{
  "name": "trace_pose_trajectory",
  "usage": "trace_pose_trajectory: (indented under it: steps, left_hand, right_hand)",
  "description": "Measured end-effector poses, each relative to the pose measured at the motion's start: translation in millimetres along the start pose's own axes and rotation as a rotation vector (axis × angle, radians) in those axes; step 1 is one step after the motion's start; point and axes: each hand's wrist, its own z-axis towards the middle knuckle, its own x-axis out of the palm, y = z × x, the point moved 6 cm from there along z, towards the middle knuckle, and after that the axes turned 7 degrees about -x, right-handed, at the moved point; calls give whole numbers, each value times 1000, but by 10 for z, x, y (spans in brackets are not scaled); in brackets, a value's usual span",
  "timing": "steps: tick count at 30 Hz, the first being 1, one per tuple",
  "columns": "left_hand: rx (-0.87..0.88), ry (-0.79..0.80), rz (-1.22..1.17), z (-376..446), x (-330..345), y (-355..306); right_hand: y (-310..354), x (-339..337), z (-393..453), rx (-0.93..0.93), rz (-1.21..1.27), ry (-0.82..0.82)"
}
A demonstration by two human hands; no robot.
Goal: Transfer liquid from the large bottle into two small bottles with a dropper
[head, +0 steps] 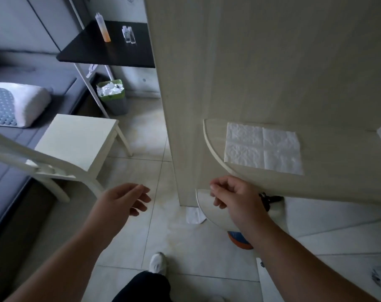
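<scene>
A tall clear bottle (pixel 103 28) with orange liquid at its base stands on a black table (pixel 93 51) far ahead at upper left. Two small clear bottles (pixel 129 35) stand close together to its right on the same table. No dropper shows. My left hand (pixel 124 201) hangs over the floor, fingers relaxed and holding nothing. My right hand (pixel 233 197) hovers by the curved edge of a pale wooden shelf, fingers loosely curled and holding nothing. Both hands are far from the bottles.
A white chair (pixel 76 140) stands at left beside a grey bed with a pillow (pixel 15 103). A bin (pixel 113 97) sits under the black table. A tall wooden panel (pixel 250 62) blocks the right, with a tissue (pixel 263 149) on its shelf. My foot (pixel 156 262) is on the tiled floor.
</scene>
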Motion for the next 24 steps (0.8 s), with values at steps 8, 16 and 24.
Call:
trace_pose_trajectory:
  steps: [8, 16, 24]
  left_hand:
    - [-48, -74, -15, 377, -1101, 464]
    - [-91, -82, -24, 880, -2373, 759]
    - [-94, -124, -66, 1327, -2975, 701]
  right_hand:
    - [-300, 1146, 322, 230, 8, 158]
    - [-279, 2432, 697, 328, 27, 132]
    - [-208, 3125, 1215, 317, 15, 123]
